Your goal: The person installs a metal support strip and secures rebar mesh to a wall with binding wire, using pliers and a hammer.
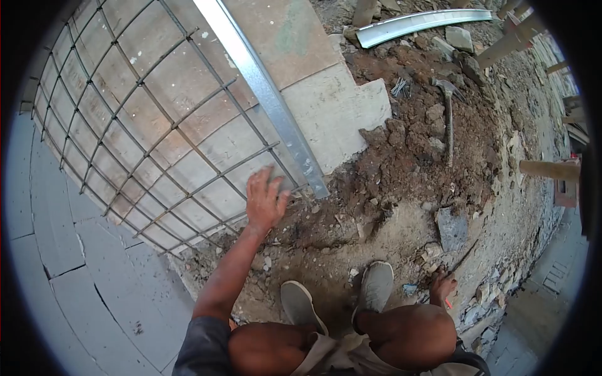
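Note:
My left hand (266, 199) is by the lower right corner of a rebar grid (177, 125), its fingers apart and nothing visible in them. A shiny metal channel (266, 94) lies just to its right, across pale boards (326, 106). Low on the right, beside my knee, my right hand (443, 286) reaches down to the ground. A thin dark rod (467, 254) rises from near its fingers, and a small red thing (448, 303) shows beside it. Whether the fingers are closed on the rod is too small to tell.
A hammer (449, 119) lies on the brown soil, with a bunch of nails (399, 86) to its left. Beyond them is a curved metal strip (426, 26). A flat grey piece (451, 229) lies above my right hand. Wooden posts (549, 169) stand at the right. Grey blocks (63, 250) cover the left.

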Demonstrator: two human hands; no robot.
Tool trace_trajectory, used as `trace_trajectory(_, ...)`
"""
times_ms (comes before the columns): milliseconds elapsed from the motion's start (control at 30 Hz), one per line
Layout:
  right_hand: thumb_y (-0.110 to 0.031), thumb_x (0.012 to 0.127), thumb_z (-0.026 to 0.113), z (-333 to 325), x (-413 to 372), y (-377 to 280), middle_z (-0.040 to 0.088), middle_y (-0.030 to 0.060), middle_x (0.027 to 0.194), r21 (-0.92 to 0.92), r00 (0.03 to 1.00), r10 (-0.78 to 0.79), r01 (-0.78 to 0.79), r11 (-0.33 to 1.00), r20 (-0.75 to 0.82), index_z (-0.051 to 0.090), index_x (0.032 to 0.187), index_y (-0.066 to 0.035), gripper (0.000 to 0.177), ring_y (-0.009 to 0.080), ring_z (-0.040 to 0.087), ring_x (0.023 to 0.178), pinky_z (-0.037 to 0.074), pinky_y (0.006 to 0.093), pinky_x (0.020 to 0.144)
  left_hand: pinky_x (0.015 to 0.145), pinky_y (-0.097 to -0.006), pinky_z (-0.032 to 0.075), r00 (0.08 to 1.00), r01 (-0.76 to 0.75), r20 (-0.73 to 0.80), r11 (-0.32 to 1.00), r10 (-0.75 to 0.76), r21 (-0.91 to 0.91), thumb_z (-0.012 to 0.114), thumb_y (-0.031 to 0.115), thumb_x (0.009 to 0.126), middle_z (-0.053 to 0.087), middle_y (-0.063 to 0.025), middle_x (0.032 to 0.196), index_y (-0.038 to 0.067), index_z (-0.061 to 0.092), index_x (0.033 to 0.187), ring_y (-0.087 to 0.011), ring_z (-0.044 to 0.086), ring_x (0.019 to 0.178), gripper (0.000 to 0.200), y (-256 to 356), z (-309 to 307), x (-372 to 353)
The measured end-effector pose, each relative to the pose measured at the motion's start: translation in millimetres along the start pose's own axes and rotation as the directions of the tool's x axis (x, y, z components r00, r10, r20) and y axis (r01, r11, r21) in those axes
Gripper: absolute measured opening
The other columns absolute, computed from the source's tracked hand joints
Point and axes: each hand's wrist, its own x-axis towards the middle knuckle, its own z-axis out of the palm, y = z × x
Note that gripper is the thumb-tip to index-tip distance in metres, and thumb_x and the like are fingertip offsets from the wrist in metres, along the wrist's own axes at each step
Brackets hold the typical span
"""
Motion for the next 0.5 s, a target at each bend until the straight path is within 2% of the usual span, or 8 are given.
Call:
trace_trajectory(33,-0.034,0.093,0.059,7,6,-2,0.048,0.0324,0.117,-0.071,0.995,0.092,-0.095,0.993,-0.043,0.048,0.129,0.002,0.052,0.0485,0.049,0.111,0.043,0.0547,0.092,0.112,-0.0528,0.028,0.994,0.093,-0.052,0.995,-0.094,-0.018,0.062,0.028,0.091,0.04,-0.023,0.143,0.005,0.05,0.132,-0.0416,0.039,0.13,0.048,-2,4,2)
trace_trajectory(67,-0.038,0.093,0.059,16,12,-4,0.048,0.0321,0.118,-0.132,0.979,0.184,-0.195,0.972,-0.088,0.047,0.13,0.001,0.055,0.0487,0.048,0.112,0.043,0.0551,0.093,0.112,-0.0528,0.028,0.995,0.08,-0.063,0.997,-0.081,-0.017,0.062,0.028,0.091,0.04,-0.023,0.143,0.005,0.05,0.132,-0.0416,0.039,0.13,0.048,2,3,7)
trace_trajectory(100,-0.043,0.093,0.057,19,18,-3,0.048,0.0319,0.119,-0.117,0.958,0.279,-0.286,0.951,-0.068,0.047,0.131,0.0,0.058,0.0489,0.048,0.112,0.042,0.0552,0.095,0.112,-0.0543,0.026,0.986,0.159,-0.054,0.987,-0.157,0.032,0.061,0.026,0.091,0.038,-0.0244,0.144,0.005,0.05,0.132,-0.042,0.036,0.132,0.047,11,4,13)
trace_trajectory(133,-0.043,0.093,0.057,19,16,-5,0.048,0.0319,0.119,-0.107,0.954,0.291,-0.297,0.949,-0.071,0.047,0.131,0.0,0.058,0.0489,0.048,0.112,0.042,0.0552,0.095,0.111,-0.0559,0.025,0.971,0.238,-0.046,0.968,-0.235,0.08,0.06,0.025,0.092,0.035,-0.0258,0.144,0.005,0.049,0.132,-0.0424,0.033,0.133,0.046,18,6,16)
trace_trajectory(200,-0.043,0.092,0.06,13,16,-7,0.046,0.0322,0.121,-0.111,0.967,0.253,-0.254,0.961,-0.025,0.046,0.132,0.0,0.06,0.049,0.047,0.114,0.04,0.0551,0.096,0.11,-0.0574,0.023,0.968,0.249,-0.048,0.965,-0.245,0.087,0.059,0.02,0.091,0.031,-0.0275,0.145,0.005,0.049,0.132,-0.0423,0.03,0.135,0.044,19,9,23)
trace_trajectory(233,-0.04,0.092,0.062,8,15,-7,0.04,0.0318,0.131,-0.005,0.959,0.273,-0.273,0.962,0.076,0.046,0.131,0.0,0.058,0.0498,0.039,0.124,0.036,0.0562,0.102,0.109,-0.0567,0.023,0.958,0.27,-0.111,0.961,-0.263,0.054,0.059,0.018,0.091,0.032,-0.0271,0.144,0.004,0.049,0.131,-0.0429,0.031,0.135,0.044,20,10,26)
trace_trajectory(267,-0.04,0.092,0.062,7,13,-10,0.04,0.0318,0.131,-0.005,0.959,0.277,-0.277,0.961,0.065,0.046,0.131,0.0,0.058,0.0498,0.039,0.124,0.036,0.0562,0.102,0.108,-0.0561,0.023,0.943,0.293,-0.172,0.956,-0.286,0.019,0.059,0.016,0.09,0.034,-0.0267,0.144,0.004,0.049,0.13,-0.0435,0.031,0.134,0.043,19,15,27)
trace_trajectory(500,-0.039,0.088,0.067,-24,-3,-48,0.038,0.0307,0.134,0.054,0.958,0.268,-0.274,0.96,0.106,0.049,0.131,-0.001,0.06,0.0511,0.044,0.122,0.037,0.0541,0.103,0.109,-0.0562,0.021,0.916,0.289,-0.331,0.945,-0.227,0.154,0.061,0.015,0.087,0.036,-0.0243,0.143,0.011,0.046,0.136,-0.0407,0.03,0.137,0.051,-1,48,29)
